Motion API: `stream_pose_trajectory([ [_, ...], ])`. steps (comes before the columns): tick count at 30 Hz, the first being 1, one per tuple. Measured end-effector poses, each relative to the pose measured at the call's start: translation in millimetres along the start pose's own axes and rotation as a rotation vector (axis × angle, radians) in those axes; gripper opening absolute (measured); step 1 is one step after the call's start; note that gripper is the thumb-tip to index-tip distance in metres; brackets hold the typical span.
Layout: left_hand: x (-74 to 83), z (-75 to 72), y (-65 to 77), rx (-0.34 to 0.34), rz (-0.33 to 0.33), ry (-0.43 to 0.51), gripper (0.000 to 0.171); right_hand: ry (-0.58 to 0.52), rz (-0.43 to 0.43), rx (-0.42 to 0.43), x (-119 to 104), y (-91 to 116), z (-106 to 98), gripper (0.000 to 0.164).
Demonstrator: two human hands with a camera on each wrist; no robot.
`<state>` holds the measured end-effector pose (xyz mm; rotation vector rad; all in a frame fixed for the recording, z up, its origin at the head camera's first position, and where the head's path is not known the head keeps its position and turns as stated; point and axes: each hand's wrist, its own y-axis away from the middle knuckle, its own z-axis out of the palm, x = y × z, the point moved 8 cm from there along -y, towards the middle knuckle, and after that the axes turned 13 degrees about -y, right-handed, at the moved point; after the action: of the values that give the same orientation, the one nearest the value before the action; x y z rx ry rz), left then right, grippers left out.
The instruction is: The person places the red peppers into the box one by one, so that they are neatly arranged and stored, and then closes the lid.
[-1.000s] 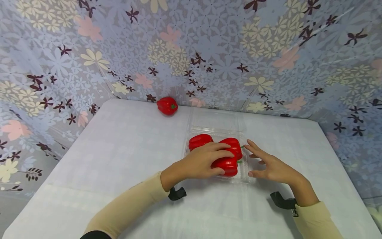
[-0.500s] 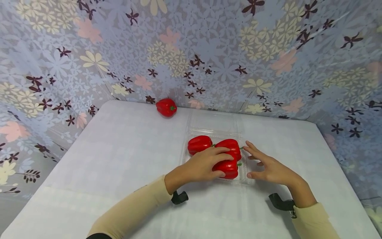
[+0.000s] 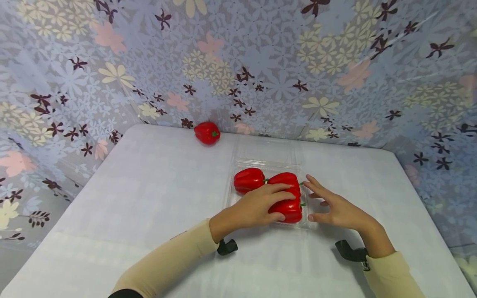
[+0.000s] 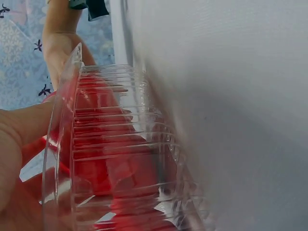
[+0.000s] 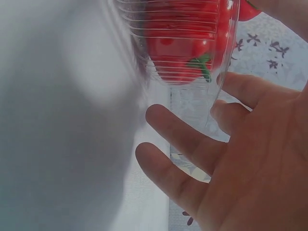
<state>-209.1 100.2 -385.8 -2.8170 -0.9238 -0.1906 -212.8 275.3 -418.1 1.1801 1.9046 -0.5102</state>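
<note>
A clear plastic clamshell box (image 3: 268, 164) holds 3 red bell peppers in its base. My left hand (image 3: 253, 207) lies over the front-right pepper (image 3: 290, 212), gripping it with the thumb at the near side and fingers across its top. Behind it is another pepper (image 3: 282, 179), partly under the fingers, and a third pepper (image 3: 247, 180) sits at the left. In the left wrist view the ridged box wall (image 4: 108, 139) stands before the peppers. My right hand (image 3: 335, 210) hovers at the box's right side, fingers spread; in the right wrist view its fingers (image 5: 187, 142) hold nothing.
The box's clear lid (image 3: 266, 149) lies folded back toward the wall. A separate red pepper (image 3: 207, 133) rests at the table's back edge, left of the box. Floral fabric (image 3: 261, 62) rises behind the white-covered table (image 3: 167, 174).
My left hand has shifted slightly to the right with the front pepper, bringing it nearer the box's right side. The right hand has stayed almost in place.
</note>
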Motion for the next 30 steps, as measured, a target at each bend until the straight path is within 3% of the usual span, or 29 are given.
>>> stream_pose_trajectory([
  [12,0.3,1.2,1.4,-0.063,0.029,0.019,0.054,-0.013,0.013,0.003,-4.9,0.6,1.9,0.086],
  [30,8.9,5.4,0.7,-0.125,0.033,-0.118,0.054,0.017,0.013,0.006,-3.5,1.4,3.3,0.088],
])
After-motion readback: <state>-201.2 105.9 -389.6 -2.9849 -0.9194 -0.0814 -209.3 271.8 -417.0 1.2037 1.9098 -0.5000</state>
